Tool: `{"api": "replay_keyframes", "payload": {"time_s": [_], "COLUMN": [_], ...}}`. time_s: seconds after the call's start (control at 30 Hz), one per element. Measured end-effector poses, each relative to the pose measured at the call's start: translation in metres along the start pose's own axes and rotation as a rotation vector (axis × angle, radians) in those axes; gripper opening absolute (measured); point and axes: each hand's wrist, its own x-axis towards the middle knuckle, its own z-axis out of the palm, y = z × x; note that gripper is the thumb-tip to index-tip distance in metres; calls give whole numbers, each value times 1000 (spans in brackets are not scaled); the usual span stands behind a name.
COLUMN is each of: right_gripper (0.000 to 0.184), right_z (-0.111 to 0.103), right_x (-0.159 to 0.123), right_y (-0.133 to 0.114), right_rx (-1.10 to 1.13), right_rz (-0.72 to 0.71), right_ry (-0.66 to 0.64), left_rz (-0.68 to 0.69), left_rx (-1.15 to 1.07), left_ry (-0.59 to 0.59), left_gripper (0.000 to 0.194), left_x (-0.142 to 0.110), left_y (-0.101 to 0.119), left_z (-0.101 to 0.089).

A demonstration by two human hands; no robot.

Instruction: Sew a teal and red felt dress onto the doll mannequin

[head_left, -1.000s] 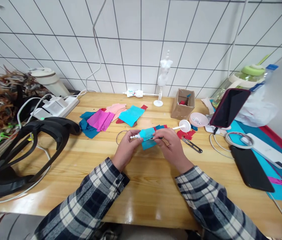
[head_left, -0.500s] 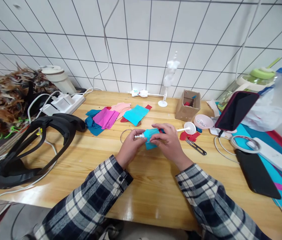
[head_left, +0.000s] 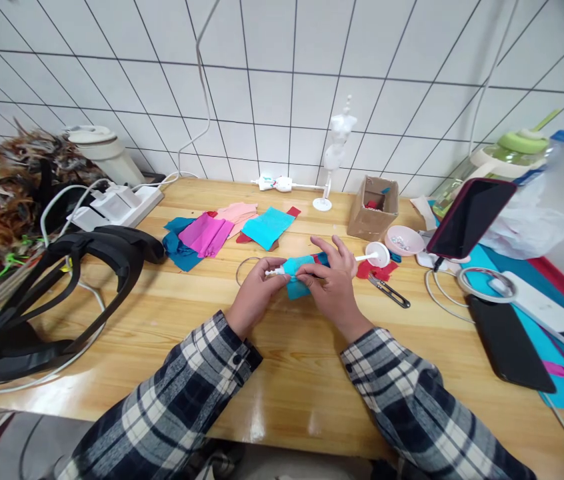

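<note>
A small white dress-form mannequin (head_left: 376, 255) lies sideways between my hands, its round base to the right and its knobbed neck to the left. Turquoise fabric (head_left: 298, 289) is around its upper body, and a bit of red and dark blue cloth shows further along. My left hand (head_left: 253, 295) is closed on the neck and shoulder end. With thumb and finger, my right hand (head_left: 336, 288) pinches the turquoise fabric, its other fingers raised. Fingers hide most of the body. A thin ring (head_left: 239, 267) lies behind my left hand.
Fabric pieces (head_left: 207, 235) and a turquoise sheet (head_left: 268, 227) lie behind my hands. A second mannequin (head_left: 335, 157) stands near the wall. Thread snips (head_left: 389, 291), a cardboard box (head_left: 372, 210), a pink bowl (head_left: 405, 241) and a phone (head_left: 472, 217) are right; a black headset frame (head_left: 67, 300) is left.
My right thumb and finger have moved left along the turquoise fabric, and the other right fingers have lifted. The view has shifted slightly. My left hand keeps its hold.
</note>
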Motion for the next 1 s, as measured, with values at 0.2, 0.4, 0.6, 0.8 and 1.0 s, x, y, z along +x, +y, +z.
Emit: {"api": "replay_keyframes", "payload": {"time_s": [0.2, 0.4, 0.6, 0.8, 1.0], "right_gripper": [12, 11, 12, 7, 12], "right_z": [4, 6, 7, 2, -5], "right_x": [-2, -2, -4, -4, -3], "right_y": [0, 0, -4, 2, 2], "right_rx": [7, -10, -46, -41, 118], "right_rz": [6, 27, 30, 39, 4], "right_ry": [-12, -5, 21, 69, 115], "left_rz": [-11, -13, 4, -8, -25], "left_rx": [-45, -39, 92, 82, 45], "left_ry": [-4, -4, 32, 33, 7], "left_gripper": [39, 46, 51, 51, 52], "left_x": [-1, -5, -7, 0, 2], "left_y": [3, 8, 9, 7, 9], "left_z": [1, 5, 6, -1, -3]}}
